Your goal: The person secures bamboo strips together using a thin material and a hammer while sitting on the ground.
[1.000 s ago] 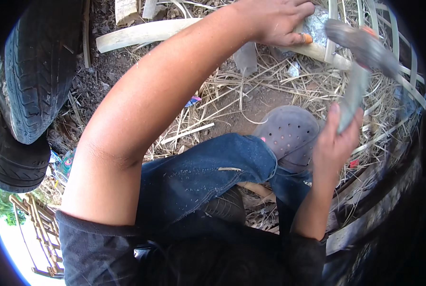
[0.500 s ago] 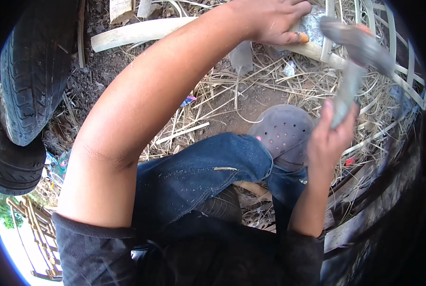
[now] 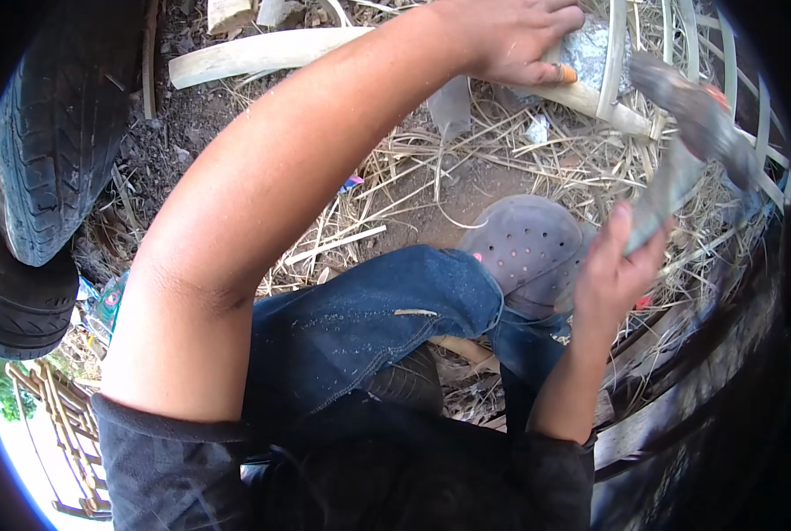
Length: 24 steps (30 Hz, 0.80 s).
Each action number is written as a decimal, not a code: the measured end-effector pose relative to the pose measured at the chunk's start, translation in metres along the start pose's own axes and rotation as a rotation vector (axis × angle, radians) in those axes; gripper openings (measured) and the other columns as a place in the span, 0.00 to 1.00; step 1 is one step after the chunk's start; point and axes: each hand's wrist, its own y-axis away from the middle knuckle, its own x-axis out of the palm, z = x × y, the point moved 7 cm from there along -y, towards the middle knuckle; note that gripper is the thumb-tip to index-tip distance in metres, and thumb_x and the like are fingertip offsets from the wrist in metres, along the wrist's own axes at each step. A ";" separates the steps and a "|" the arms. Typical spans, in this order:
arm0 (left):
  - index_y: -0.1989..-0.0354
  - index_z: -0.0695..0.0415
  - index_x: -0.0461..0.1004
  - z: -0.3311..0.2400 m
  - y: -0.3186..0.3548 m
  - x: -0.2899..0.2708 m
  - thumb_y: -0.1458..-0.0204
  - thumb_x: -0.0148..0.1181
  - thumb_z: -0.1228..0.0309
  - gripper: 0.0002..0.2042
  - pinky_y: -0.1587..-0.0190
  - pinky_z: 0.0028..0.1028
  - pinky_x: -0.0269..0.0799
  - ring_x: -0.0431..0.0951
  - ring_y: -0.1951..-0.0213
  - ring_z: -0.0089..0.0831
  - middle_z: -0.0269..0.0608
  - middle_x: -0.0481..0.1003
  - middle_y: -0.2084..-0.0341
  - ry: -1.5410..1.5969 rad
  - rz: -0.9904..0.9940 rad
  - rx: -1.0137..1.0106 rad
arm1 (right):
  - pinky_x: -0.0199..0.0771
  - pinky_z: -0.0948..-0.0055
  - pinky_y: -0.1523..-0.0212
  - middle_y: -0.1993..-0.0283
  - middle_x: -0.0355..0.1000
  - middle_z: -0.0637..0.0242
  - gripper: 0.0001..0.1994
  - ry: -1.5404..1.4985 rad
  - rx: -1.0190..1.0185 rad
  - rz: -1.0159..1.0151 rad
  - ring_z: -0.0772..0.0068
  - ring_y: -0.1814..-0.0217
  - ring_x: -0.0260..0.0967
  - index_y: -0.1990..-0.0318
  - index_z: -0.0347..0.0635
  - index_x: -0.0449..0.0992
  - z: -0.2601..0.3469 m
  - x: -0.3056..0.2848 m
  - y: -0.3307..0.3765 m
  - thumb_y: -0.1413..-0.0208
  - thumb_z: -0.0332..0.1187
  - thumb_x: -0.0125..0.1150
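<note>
Now the hammer (image 3: 679, 142) is seen raised in the right hand (image 3: 612, 274), its handle clenched in the fingers and its blurred head higher and nearer the bamboo frame (image 3: 617, 62) than half a second ago. The pale bamboo piece (image 3: 590, 96) is gripped by the left hand (image 3: 510, 40) at the top, much as before, against the frame. Below, a grey perforated clog (image 3: 528, 248) is set on straw-strewn ground (image 3: 422, 186), and black tyres (image 3: 50, 150) are stacked at the left.

Bare brown dirt ground (image 3: 466, 190) lies strewn with dry yellow straw (image 3: 519, 146) in bright daylight. Two worn black rubber tyres (image 3: 50, 150) stand at the left edge, a pale split wooden plank (image 3: 254, 53) beyond them.
</note>
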 end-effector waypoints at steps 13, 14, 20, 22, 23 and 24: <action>0.45 0.66 0.64 0.001 0.006 0.001 0.44 0.49 0.49 0.30 0.33 0.68 0.32 0.52 0.30 0.51 0.57 0.63 0.44 0.028 0.000 0.006 | 0.69 0.71 0.71 0.74 0.71 0.62 0.09 0.026 -0.073 0.050 0.76 0.73 0.68 0.58 0.35 0.69 0.021 0.008 -0.002 0.37 0.32 0.58; 0.45 0.66 0.64 0.001 0.006 0.004 0.44 0.49 0.49 0.30 0.33 0.68 0.32 0.52 0.30 0.51 0.57 0.63 0.44 0.032 0.004 0.002 | 0.68 0.72 0.71 0.74 0.71 0.63 0.09 0.046 -0.050 0.083 0.76 0.73 0.68 0.58 0.36 0.69 0.018 0.012 -0.002 0.37 0.32 0.58; 0.41 0.66 0.62 0.001 0.009 0.001 0.45 0.50 0.49 0.33 0.32 0.68 0.31 0.51 0.30 0.51 0.57 0.63 0.43 0.014 -0.038 0.009 | 0.69 0.68 0.69 0.74 0.72 0.60 0.09 0.045 -0.017 0.071 0.71 0.73 0.70 0.57 0.36 0.69 0.017 0.007 0.001 0.37 0.33 0.57; 0.41 0.66 0.62 0.005 0.004 0.006 0.45 0.51 0.50 0.33 0.32 0.68 0.30 0.51 0.29 0.51 0.57 0.62 0.42 -0.019 -0.040 0.002 | 0.69 0.67 0.69 0.73 0.72 0.59 0.10 -0.005 0.016 0.048 0.69 0.72 0.71 0.58 0.35 0.70 0.009 0.007 0.002 0.36 0.34 0.57; 0.41 0.66 0.62 0.006 0.006 0.006 0.45 0.51 0.50 0.33 0.32 0.67 0.31 0.50 0.29 0.50 0.57 0.62 0.42 -0.029 -0.055 0.014 | 0.69 0.68 0.68 0.73 0.72 0.60 0.10 0.055 0.006 0.090 0.70 0.72 0.69 0.59 0.35 0.70 0.008 0.015 0.001 0.36 0.34 0.57; 0.41 0.66 0.62 0.006 0.009 0.007 0.45 0.51 0.50 0.33 0.32 0.67 0.31 0.50 0.29 0.50 0.57 0.62 0.42 -0.039 -0.070 0.026 | 0.68 0.69 0.68 0.73 0.71 0.61 0.10 0.115 -0.006 0.132 0.70 0.73 0.68 0.59 0.35 0.70 0.008 0.021 0.001 0.36 0.35 0.57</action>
